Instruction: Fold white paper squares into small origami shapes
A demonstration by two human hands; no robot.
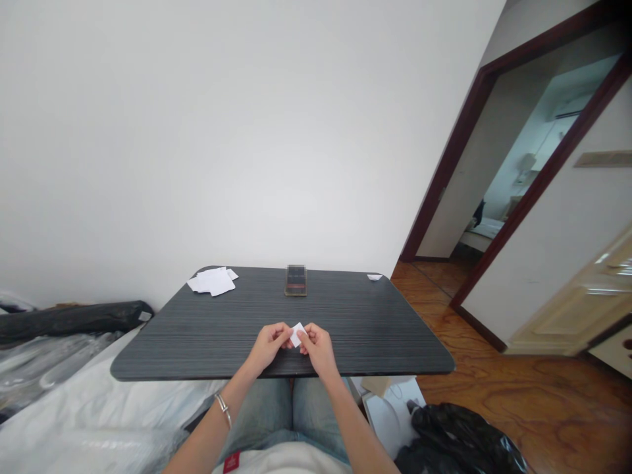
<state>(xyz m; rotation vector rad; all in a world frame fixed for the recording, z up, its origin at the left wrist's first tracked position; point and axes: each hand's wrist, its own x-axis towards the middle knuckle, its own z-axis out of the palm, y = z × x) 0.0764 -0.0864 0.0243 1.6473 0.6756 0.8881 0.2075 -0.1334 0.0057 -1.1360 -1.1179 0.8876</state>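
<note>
"Hand status?"

"I read the left hand (268, 345) and right hand (316, 349) both pinching a small white paper piece (297, 334) between them."

"Remaining?"

"Loose white sheets (211, 282) lie ahead, beyond the left hand."

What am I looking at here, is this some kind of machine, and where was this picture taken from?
There is no machine here. This single picture comes from a camera worn on a person's head, looking forward and down, so you see roughly what they see. Those are the person's own bare hands: the left hand and the right hand together hold a small piece of white paper between their fingertips, over a dark grey table. Farther across the table lie a loose pile of white paper, a small dark rectangular object, and a white scrap near the far corner.
</note>
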